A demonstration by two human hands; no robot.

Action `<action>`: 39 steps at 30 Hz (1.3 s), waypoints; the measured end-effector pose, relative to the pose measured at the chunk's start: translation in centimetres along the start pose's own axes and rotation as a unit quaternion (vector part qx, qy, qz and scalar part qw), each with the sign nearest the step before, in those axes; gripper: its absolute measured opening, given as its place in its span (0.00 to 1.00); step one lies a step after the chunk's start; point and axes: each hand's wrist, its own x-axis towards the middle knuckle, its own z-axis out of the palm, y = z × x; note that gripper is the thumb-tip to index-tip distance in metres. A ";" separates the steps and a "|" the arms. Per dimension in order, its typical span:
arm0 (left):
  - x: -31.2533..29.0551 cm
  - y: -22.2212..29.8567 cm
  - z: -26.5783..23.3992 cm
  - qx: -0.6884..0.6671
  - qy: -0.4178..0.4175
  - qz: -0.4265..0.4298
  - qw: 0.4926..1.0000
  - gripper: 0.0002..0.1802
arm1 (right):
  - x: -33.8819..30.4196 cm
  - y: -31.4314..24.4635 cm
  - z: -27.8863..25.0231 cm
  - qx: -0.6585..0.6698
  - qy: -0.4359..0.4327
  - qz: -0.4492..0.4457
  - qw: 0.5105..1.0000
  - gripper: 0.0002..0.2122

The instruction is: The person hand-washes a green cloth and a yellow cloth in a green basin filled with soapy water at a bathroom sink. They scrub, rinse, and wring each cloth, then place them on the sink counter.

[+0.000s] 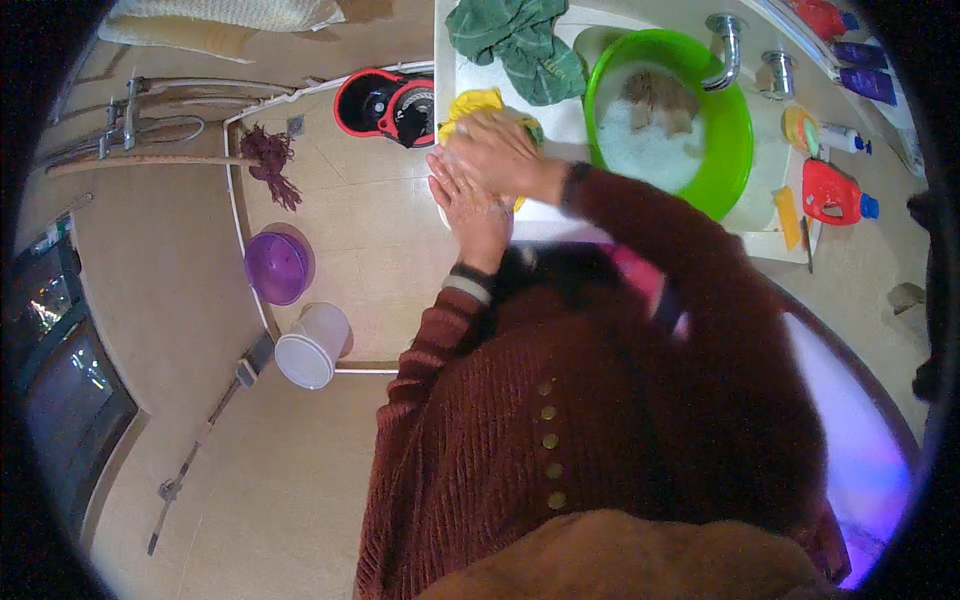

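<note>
Yellow cloth (474, 101) is lying at the left edge of the white counter (560, 130), partly covered by the right hand (502, 153), while the left hand (474, 212) is meeting the right from the near side, its fingers extending out and overlapping the other's; whether either hand's fingers are grasping the cloth, I cannot tell. Dark green cloth (520, 50) is lying crumpled just beyond, and to the right a lime-green basin (737, 140) is holding sudsy water and a brownish cloth (660, 102), with a chrome tap (729, 50) reaching over its rim.
</note>
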 end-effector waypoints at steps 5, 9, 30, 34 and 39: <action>-0.2 0.6 -0.2 -0.049 -0.016 -0.017 0.999 0.42 | -5.3 -0.7 -1.3 -0.014 0.103 -0.156 0.982 0.06; 0.0 0.5 -0.7 0.019 -0.047 0.009 0.999 0.46 | 3.7 2.8 2.0 -0.056 0.024 -0.067 0.996 0.10; 0.4 0.7 -1.0 0.018 -0.071 0.015 0.997 0.45 | 0.9 0.9 -1.0 -0.032 -0.050 0.053 0.997 0.16; 0.1 -0.2 -0.3 0.007 -0.021 0.054 0.998 0.44 | -5.7 -2.0 -2.3 -0.074 -0.020 -0.026 0.997 0.14; 0.5 0.2 -0.3 0.009 -0.028 0.056 0.998 0.32 | 0.9 1.9 -0.2 -0.109 -0.040 0.036 0.993 0.13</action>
